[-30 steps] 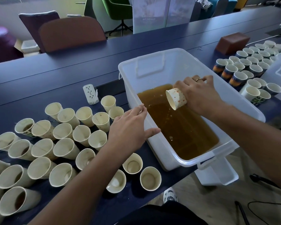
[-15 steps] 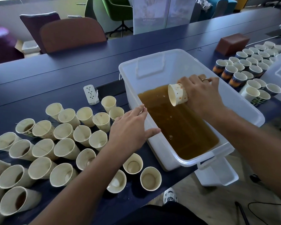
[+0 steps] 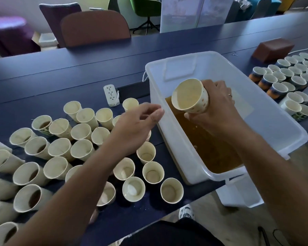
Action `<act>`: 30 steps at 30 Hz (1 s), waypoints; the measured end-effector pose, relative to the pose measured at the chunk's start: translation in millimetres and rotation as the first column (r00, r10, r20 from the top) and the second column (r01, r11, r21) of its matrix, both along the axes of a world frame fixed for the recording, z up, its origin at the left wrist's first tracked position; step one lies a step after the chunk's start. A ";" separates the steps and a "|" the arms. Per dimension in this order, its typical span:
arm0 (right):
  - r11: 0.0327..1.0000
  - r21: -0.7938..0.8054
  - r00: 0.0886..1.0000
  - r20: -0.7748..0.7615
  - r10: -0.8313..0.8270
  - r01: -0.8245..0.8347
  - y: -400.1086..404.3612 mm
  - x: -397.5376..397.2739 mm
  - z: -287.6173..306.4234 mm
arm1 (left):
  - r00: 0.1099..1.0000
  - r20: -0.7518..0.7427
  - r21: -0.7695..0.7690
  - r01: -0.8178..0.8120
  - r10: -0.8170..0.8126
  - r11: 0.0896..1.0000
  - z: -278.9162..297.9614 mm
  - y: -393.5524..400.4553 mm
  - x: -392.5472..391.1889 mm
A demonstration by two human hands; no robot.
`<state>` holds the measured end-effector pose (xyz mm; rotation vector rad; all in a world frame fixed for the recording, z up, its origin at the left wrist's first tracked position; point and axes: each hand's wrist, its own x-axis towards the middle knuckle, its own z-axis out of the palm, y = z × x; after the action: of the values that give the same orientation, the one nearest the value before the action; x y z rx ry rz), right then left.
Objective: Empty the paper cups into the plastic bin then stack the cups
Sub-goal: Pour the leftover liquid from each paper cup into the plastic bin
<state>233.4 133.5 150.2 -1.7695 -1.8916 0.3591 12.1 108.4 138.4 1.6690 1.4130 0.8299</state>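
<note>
Cup (image 3: 191, 96) in my right hand (image 3: 219, 105), gripped around its wall, has swung from pouring to mouth-toward-me over the plastic bin (image 3: 281, 121), looking drained and ready to stack, while my left hand (image 3: 137, 126) has lifted, fingers loosely curled, holding nothing.

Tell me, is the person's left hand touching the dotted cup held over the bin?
Apart. The head view shows the left hand over the table cups, with the plastic bin wall between it and the dotted cup.

no readable text, panel (image 3: 194, 13) print too blurred
</note>
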 end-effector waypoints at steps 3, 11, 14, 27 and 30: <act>0.992 0.017 0.990 -0.059 0.125 -0.124 -17.7 -35.8 4.6 | 0.972 0.198 0.017 -0.135 0.129 0.991 14.0 -19.4 -34.8; 0.848 -0.098 0.849 -0.167 0.501 -0.520 -75.3 -151.3 -76.7 | 0.898 0.174 -0.151 -0.382 0.405 0.912 -38.5 -99.3 -127.5; 0.794 -0.149 0.808 -0.140 0.573 -0.589 -88.7 -189.3 -93.7 | 0.857 0.140 -0.202 -0.465 0.495 0.862 -57.4 -129.4 -158.1; 0.778 -0.088 0.773 -0.227 0.592 -0.622 -103.4 -301.9 -102.0 | 0.769 -0.042 -0.061 -0.639 0.638 0.766 -74.7 -181.8 -251.4; 0.817 -0.055 0.814 -0.139 0.563 -0.574 -95.8 -315.5 -112.8 | 0.775 -0.060 -0.060 -0.632 0.629 0.773 -79.4 -185.0 -266.3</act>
<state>-82.1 37.7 37.4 -1.1556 -2.3215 0.7616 -254.2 -76.6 59.0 1.1381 2.0534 1.0895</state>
